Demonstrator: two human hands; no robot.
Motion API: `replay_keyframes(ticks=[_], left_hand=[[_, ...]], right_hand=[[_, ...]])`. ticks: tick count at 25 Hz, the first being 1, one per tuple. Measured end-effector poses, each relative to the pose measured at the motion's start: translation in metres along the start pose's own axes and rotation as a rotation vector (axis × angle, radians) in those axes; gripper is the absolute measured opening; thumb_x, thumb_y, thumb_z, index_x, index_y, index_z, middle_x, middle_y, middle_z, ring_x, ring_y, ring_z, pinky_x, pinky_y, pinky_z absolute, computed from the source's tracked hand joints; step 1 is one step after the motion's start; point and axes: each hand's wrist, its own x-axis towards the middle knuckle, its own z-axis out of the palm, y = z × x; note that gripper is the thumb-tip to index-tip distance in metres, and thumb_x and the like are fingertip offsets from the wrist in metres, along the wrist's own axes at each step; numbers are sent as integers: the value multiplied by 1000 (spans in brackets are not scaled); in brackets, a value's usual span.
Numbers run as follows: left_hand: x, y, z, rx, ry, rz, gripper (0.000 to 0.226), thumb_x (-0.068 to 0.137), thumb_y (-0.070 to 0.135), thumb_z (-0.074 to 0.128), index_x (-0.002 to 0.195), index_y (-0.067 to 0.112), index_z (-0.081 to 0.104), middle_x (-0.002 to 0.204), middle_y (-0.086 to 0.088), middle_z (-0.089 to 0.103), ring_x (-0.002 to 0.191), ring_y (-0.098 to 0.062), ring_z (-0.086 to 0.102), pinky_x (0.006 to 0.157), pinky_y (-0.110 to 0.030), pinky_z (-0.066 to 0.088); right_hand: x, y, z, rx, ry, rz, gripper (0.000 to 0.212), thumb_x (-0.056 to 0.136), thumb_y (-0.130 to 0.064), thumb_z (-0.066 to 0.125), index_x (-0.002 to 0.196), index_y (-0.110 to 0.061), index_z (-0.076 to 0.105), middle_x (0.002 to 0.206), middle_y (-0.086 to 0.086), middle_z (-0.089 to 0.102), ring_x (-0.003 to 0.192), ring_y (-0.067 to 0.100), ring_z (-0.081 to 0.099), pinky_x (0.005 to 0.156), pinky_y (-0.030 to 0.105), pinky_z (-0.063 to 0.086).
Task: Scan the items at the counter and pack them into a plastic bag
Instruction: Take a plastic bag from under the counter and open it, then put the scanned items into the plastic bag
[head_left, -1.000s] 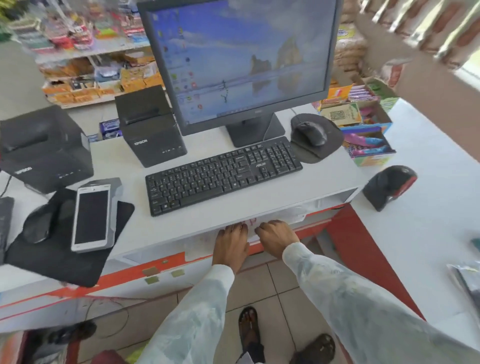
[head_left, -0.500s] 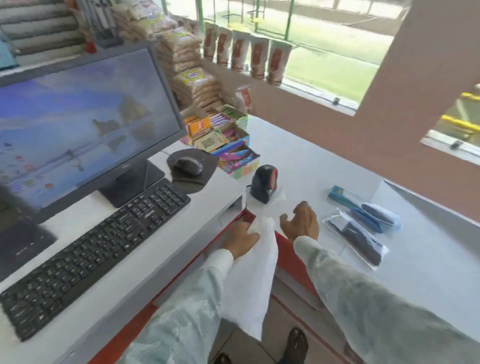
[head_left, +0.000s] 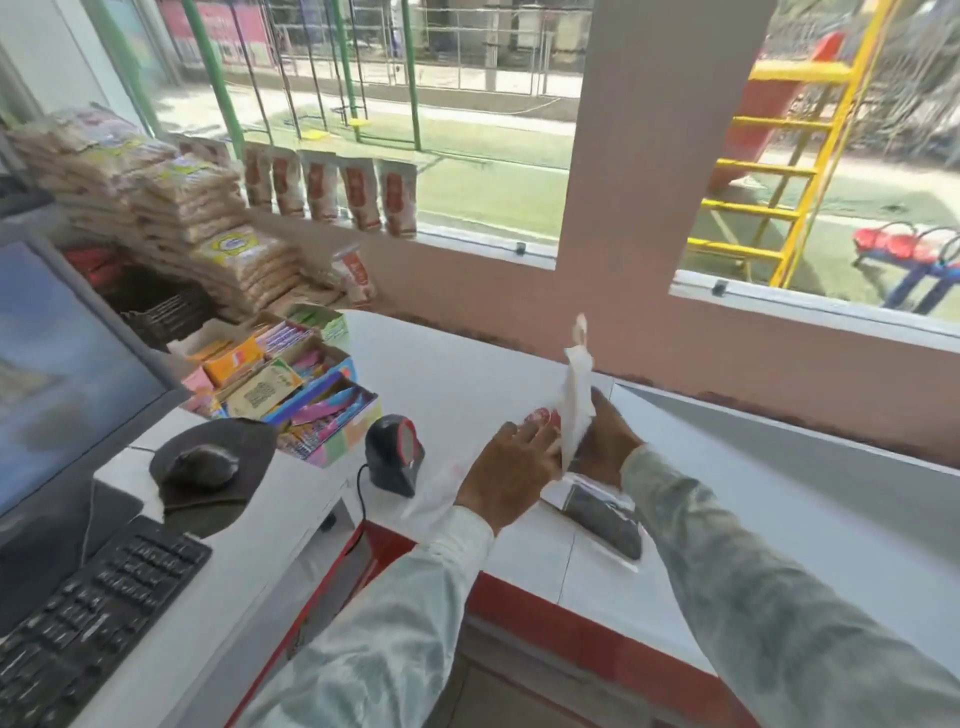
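Observation:
Over the white counter (head_left: 467, 374) both my hands hold a white plastic bag (head_left: 576, 395). My left hand (head_left: 511, 475) grips its lower part, which trails blurred down to the left. My right hand (head_left: 608, 441) pinches the upper part, which sticks up between the hands. A clear packet with dark contents (head_left: 602, 519) lies on the counter just below my right wrist, partly hidden by the sleeve. The black and red barcode scanner (head_left: 395, 454) stands on the counter left of my left hand.
Open boxes of colourful sweets (head_left: 291, 395) stand behind the scanner. A mouse on its pad (head_left: 208, 467), a black keyboard (head_left: 93, 613) and a monitor (head_left: 57, 384) are on the raised desk at left. Stacked packets (head_left: 197, 218) line the wall and sill.
The view swung right from the desk to the counter. My hands drew the white bag from under the desk and lifted it over the counter, above the packets.

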Motion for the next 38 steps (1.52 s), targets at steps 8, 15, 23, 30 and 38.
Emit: replay_keyframes(ticks=[8, 15, 23, 30, 38], left_hand=[[70, -14, 47, -1030, -68, -605, 35, 80, 19, 55, 109, 20, 73, 122, 2, 70, 111, -18, 64, 102, -35, 50], [127, -11, 70, -1547, 85, -1222, 30, 82, 14, 75, 110, 14, 64, 99, -9, 68, 85, -25, 69, 77, -40, 62], [160, -82, 77, -1253, 49, -1091, 6, 82, 14, 71, 79, 16, 76, 77, 1, 72, 67, -14, 63, 74, -28, 56], [196, -146, 74, -1224, 13, -920, 9, 83, 12, 69, 78, 16, 74, 81, -7, 74, 69, -21, 65, 71, -26, 53], [223, -213, 70, -738, 374, -537, 16, 78, -5, 57, 78, 6, 69, 81, -13, 66, 74, -24, 55, 67, -24, 34]], right_hand=[[48, -32, -37, -6, -105, 98, 45, 103, -34, 36, 115, 1, 61, 100, 19, 74, 79, 25, 72, 87, 41, 48], [76, -33, -39, -1105, -95, -429, 54, 83, 7, 65, 129, -15, 50, 121, 15, 59, 93, 12, 47, 100, 40, 46], [117, -39, -20, -33, -123, -7, 25, 103, -10, 44, 96, -12, 68, 86, 9, 71, 66, 9, 71, 67, 24, 57], [152, -71, -2, -15, 111, -184, 12, 89, -8, 66, 92, 1, 73, 90, 19, 73, 80, 31, 71, 73, 37, 62], [187, -17, -26, -673, 673, -64, 36, 92, -27, 53, 66, -7, 67, 75, 20, 66, 88, 38, 65, 68, 31, 43]])
